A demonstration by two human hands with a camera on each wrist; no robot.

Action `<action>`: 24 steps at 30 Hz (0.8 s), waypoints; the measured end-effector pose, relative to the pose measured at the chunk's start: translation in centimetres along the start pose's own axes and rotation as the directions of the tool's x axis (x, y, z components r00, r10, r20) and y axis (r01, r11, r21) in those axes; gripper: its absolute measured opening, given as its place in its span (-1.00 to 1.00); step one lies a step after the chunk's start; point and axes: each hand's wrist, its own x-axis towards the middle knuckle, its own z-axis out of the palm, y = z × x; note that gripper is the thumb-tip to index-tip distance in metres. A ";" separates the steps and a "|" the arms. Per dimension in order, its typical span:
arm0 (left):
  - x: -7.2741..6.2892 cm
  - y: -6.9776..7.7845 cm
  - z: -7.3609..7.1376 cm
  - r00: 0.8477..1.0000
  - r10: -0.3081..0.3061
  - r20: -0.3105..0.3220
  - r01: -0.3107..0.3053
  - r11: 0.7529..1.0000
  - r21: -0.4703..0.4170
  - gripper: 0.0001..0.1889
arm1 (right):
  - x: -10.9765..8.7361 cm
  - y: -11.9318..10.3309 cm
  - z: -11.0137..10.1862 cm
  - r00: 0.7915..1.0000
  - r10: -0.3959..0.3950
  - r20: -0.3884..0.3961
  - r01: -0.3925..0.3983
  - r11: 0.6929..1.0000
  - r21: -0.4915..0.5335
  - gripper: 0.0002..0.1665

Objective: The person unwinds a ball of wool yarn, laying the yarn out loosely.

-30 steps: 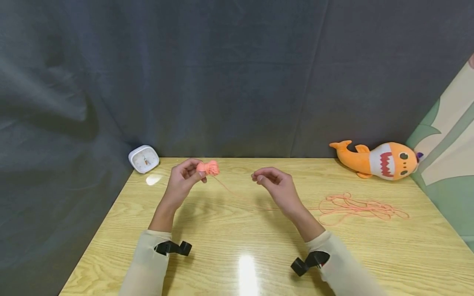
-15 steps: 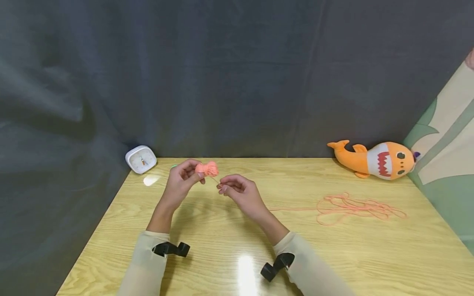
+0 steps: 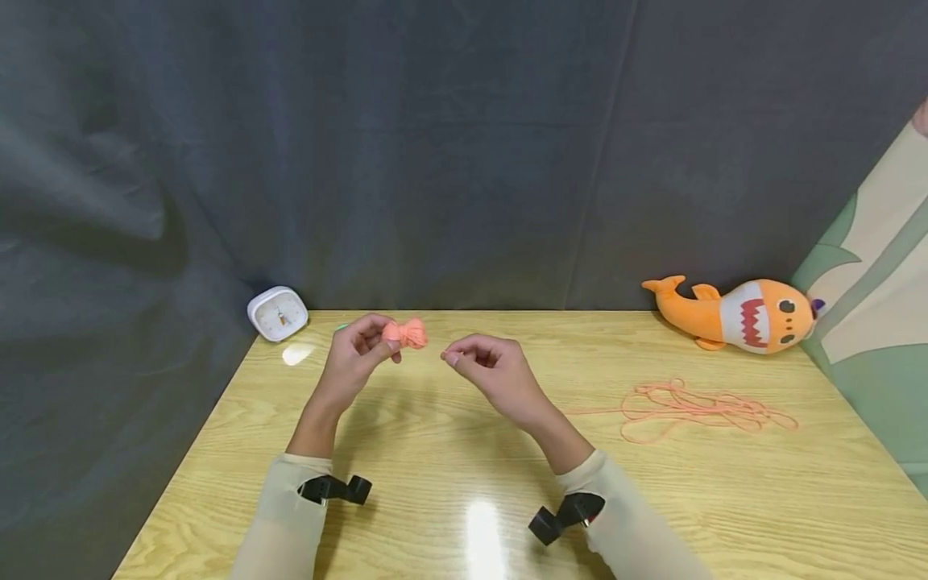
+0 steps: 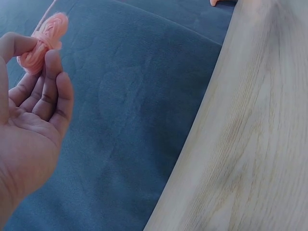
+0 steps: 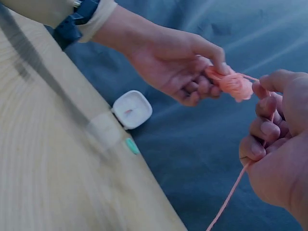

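A small bundle of coral-pink yarn (image 3: 410, 333), pinched in at its waist like a bow, is held between the thumb and fingers of my left hand (image 3: 353, 353) above the table. Close by on the right, my right hand (image 3: 500, 374) pinches the yarn strand. In the right wrist view the strand (image 5: 226, 207) runs from the bundle through the curled right fingers and hangs below them. Loose loops of the same yarn (image 3: 696, 409) lie on the table at the right. Part of the bundle is hidden behind the left fingers.
A white clock (image 3: 279, 313) stands at the table's far left corner. At the far right lies an orange plush shark (image 3: 732, 315). A small green object (image 5: 132, 146) sits near the table edge by the clock. A dark curtain (image 3: 449, 161) hangs behind the wooden table (image 3: 449, 499).
The right hand has come left to the bundle, taken the strand, then drawn back slightly to the right. The left hand has kept its hold on the bundle, almost unmoved.
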 end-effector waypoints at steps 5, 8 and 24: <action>0.0 0.0 0.0 1.000 -0.014 0.015 0.013 0.999 0.040 -0.77 | 0.7 0.1 -1.1 0.995 -0.004 -0.102 0.005 1.000 0.010 -0.76; 0.0 0.1 0.0 1.000 -0.022 0.018 0.021 0.998 0.054 -0.77 | 1.0 0.1 -1.8 0.987 0.006 -0.159 -0.001 0.999 0.032 -0.73; -0.1 0.2 -0.2 1.000 -0.017 0.002 0.017 0.999 0.035 -0.81 | 0.5 0.7 -4.2 0.960 0.051 -0.276 -0.051 0.999 0.007 -0.73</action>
